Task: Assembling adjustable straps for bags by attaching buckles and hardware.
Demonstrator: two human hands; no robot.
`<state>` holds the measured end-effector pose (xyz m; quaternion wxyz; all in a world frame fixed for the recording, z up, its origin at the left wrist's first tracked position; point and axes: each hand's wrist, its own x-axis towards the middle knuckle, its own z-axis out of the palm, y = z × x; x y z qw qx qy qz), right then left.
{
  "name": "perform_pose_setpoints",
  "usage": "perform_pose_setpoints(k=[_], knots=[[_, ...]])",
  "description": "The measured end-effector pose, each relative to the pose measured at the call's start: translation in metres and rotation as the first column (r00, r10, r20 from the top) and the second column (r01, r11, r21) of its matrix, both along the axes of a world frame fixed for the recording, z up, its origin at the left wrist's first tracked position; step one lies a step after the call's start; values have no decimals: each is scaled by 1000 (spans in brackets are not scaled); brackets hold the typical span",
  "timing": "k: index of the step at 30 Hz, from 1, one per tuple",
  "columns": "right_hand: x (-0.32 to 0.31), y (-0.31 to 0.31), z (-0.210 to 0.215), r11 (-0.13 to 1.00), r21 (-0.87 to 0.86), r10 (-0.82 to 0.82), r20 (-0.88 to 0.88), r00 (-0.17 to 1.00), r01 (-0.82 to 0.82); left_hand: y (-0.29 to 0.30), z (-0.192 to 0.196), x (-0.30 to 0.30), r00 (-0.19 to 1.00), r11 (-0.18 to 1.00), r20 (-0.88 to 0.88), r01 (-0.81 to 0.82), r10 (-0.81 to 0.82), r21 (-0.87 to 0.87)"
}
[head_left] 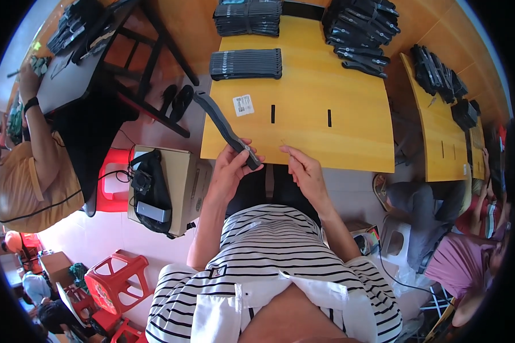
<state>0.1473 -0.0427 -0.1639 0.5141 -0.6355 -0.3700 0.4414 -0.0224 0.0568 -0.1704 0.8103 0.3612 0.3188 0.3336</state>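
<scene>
My left hand (232,166) is closed around the lower end of a long, dark grey strap (223,124). The strap slants up and left past the near left corner of the yellow table (303,128), its far end in the air. Just off the table's front edge, my right hand (306,170) has its fingers curled and pinched. Something thin and pale may be at its fingertips, too small to make out. Beyond my left hand, a neat stack of similar dark straps (246,64) lies on the table, with a white printed label (243,105) nearer me.
Bundled dark straps (247,18) and a larger pile (360,28) sit at the table's far side. Two dark slots (329,118) mark the tabletop. To my left stands a cardboard box (180,188) with a black bag (151,191) on it. Co-workers sit at side tables.
</scene>
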Motion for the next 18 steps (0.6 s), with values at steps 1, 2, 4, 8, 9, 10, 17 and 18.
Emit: perform_pose_setpoints(k=[1,2,4,8,9,10,17,18], knots=[[-3,-2,1,1000,25,18,40,999,-19,-1,-1,0,999,1000,33,4,-3,-22],[-6,-3,2,998,49,34,81,996,-38,-1,-1,1,998,999,67,9,-6,-45],[-8,-2,4,995,85,42,102,994,-51,2,1,4,996,997,89,9,-1,-83],[-12,-2,22,990,120,56,167,984,-77,2,5,6,989,992,144,1,18,-129],[-12,-3,22,990,118,54,168,984,-74,3,7,7,988,990,153,-11,32,-138],[-13,-4,21,986,131,70,219,973,-100,2,6,8,988,990,154,-9,31,-139],[-22,-7,32,970,133,142,365,920,-203,0,11,10,983,992,178,-16,38,-122],[-23,-7,32,970,132,146,365,919,-206,-1,11,10,983,993,180,-23,44,-113]])
